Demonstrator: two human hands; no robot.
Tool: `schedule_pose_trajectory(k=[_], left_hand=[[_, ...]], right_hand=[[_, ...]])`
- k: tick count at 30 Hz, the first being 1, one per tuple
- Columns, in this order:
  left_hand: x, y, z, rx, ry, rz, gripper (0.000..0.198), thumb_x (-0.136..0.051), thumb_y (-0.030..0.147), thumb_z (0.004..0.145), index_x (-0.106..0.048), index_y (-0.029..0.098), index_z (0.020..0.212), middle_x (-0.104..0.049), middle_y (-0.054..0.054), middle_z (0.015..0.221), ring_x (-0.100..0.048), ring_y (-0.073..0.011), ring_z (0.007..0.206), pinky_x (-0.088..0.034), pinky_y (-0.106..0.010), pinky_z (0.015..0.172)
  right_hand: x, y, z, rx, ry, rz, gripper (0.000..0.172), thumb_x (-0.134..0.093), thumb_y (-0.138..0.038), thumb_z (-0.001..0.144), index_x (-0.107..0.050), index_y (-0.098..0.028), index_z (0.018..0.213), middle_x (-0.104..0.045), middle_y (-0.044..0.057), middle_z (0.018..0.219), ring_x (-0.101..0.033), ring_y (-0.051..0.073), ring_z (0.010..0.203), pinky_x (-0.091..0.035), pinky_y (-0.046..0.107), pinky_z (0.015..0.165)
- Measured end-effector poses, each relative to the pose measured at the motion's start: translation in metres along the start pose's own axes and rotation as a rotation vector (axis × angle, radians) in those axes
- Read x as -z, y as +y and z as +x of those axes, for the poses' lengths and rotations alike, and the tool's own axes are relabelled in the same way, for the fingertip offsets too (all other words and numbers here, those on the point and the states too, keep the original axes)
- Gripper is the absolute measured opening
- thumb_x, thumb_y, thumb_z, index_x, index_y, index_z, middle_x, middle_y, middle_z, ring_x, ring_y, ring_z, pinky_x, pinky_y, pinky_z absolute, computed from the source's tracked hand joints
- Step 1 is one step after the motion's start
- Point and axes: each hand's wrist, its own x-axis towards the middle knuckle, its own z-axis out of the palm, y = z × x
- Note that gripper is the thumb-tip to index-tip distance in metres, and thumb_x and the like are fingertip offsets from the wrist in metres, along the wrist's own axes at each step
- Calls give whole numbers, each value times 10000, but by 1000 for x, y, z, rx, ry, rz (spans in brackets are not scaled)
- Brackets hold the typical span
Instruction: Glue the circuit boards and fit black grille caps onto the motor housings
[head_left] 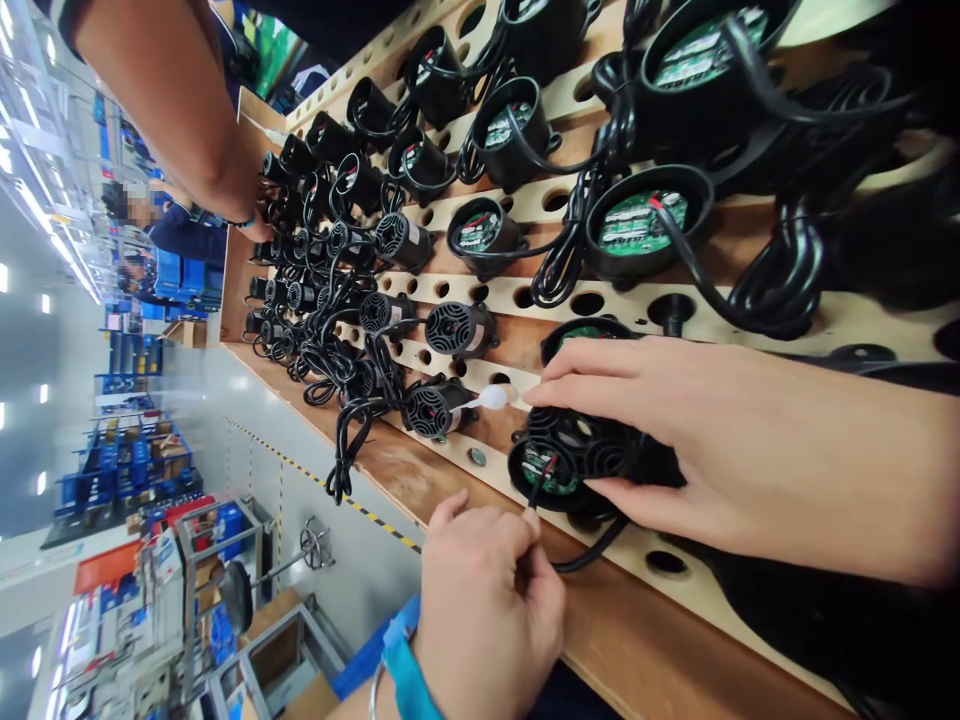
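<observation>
My left hand [491, 590], with a blue wristband, pinches a black cable [534, 495] between thumb and fingers. This cable runs into an open black round housing [517, 480] with a green circuit board [551, 470] inside. My right hand [660, 440] comes in from the right, its fingers and thumb around a black cover with a slotted grille [581, 445], just beside the open housing. Its fingertips partly hide a second open housing [589, 330]. A small white object [493, 398] is near my right fingertips.
Several black housings [484, 235] with coiled cables [566, 265] stand in rows on a wooden rack with round holes [667, 562]. Some have slotted covers [457, 328]. Another person's arm [165, 100] reaches in at the far end. Beyond are blue bins and a wheeled stool [238, 595].
</observation>
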Motion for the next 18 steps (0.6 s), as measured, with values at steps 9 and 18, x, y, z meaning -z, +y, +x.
schedule_pose_trajectory(k=[9, 18], left_hand=[[-7, -2, -1, -29, 94, -22, 198, -462, 99, 779, -456, 182, 599, -519, 49, 552, -506, -106, 544, -447, -334, 806], [-13, -4, -1, -50, 149, 27, 258, -438, 93, 835, -472, 188, 598, -547, 46, 571, -512, -124, 547, -440, -343, 741]], right_hand=[[-16, -9, 1, 232, 110, -77, 269, -524, -152, 710, -627, -231, 946, -636, 2, 941, -531, 184, 873, -330, 383, 768], [-23, -18, 14, 332, 35, -242, 153, -551, -156, 685, -637, -198, 805, -601, 29, 826, -503, 199, 832, -322, 365, 737]])
